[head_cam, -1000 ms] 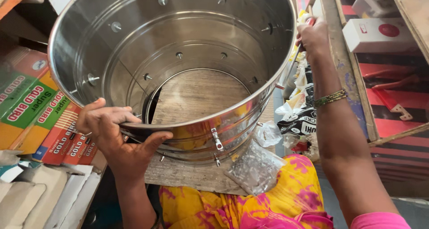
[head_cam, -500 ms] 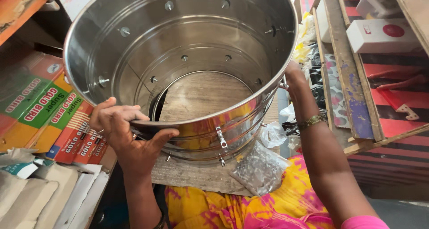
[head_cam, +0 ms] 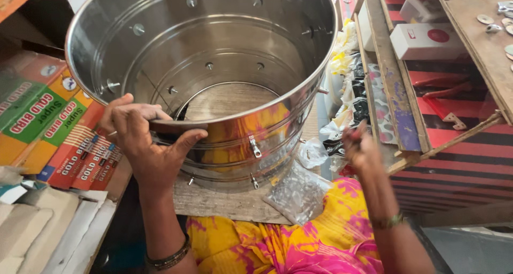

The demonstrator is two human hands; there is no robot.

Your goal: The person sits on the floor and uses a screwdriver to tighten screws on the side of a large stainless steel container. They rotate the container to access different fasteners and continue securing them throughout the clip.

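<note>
Bright, even daylight from above; soft shadows only. Steel drum (head_cam: 214, 65) shows mild glare on inner wall & rim, plus yellow cloth reflection. Right hand (head_cam: 359, 148) motion-blurred; left hand (head_cam: 144, 140) sharp. Slight wide-angle stretch at edges.

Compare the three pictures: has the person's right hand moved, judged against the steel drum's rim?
Yes. The right hand has dropped from the far right of the steel drum rim to beside its base, near the clear plastic bags.
</note>
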